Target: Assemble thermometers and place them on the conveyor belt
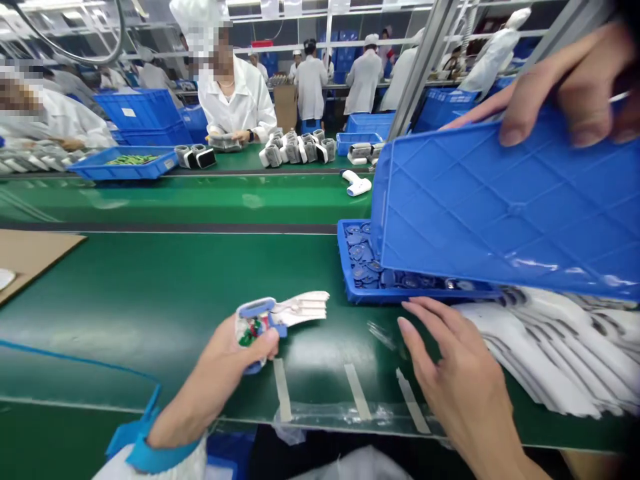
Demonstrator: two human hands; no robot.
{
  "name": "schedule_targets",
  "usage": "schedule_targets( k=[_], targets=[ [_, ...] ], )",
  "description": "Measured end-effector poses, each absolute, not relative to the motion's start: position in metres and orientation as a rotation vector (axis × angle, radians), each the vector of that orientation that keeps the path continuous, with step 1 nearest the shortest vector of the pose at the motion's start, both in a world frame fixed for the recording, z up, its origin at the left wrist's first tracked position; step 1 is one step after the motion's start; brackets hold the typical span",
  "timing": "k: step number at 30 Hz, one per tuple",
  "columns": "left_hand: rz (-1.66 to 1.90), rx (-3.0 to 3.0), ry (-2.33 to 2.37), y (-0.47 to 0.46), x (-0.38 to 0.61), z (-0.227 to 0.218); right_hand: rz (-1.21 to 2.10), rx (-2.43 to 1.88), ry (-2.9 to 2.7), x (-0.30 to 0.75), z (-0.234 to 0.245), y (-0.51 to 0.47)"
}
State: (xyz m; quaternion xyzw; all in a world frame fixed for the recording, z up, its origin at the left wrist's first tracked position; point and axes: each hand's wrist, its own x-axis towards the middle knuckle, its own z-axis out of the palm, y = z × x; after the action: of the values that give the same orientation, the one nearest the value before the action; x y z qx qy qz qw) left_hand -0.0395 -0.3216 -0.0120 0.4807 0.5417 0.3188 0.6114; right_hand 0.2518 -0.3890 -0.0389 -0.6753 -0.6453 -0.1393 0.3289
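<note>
My left hand (pixel 253 350) is closed around an open thermometer gun housing (pixel 303 307), white with a blue rim. Green and red parts show inside its head, and the white handle points right. My right hand (pixel 453 370) is above the green bench with fingers apart and nothing in them. Just beyond its fingertips is a blue tray (pixel 423 295) of small dark-blue parts (pixel 361 253). White handle-shaped shells (pixel 545 347) lie in an overlapping row to its right.
Another person's hand (pixel 555 87) holds a tilted blue bin (pixel 515 207) over the tray, hiding part of it. Tape strips (pixel 356 393) mark the bench's front edge. Across the green belt (pixel 225 200) lie a white thermometer gun (pixel 356 183) and grey cuffs (pixel 295 148); a co-worker (pixel 233 93) stands behind.
</note>
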Motion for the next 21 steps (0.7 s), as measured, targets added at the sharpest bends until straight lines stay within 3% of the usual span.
schedule_targets(
  k=[7, 13, 21],
  targets=[
    [0.612, 1.171, 0.908, -0.352, -0.013, -0.007, 0.207, -1.628, -1.838, 0.226, -0.033, -0.403],
    [0.690, 1.203, 1.070, -0.368, -0.004, -0.025, 0.937, -1.472, -1.840, 0.205, -0.027, -0.396],
    [0.575, 0.972, 0.997, -0.361, 0.005, -0.036, 0.719, -1.695, -1.770, 0.208, -0.042, -0.408]
  ],
)
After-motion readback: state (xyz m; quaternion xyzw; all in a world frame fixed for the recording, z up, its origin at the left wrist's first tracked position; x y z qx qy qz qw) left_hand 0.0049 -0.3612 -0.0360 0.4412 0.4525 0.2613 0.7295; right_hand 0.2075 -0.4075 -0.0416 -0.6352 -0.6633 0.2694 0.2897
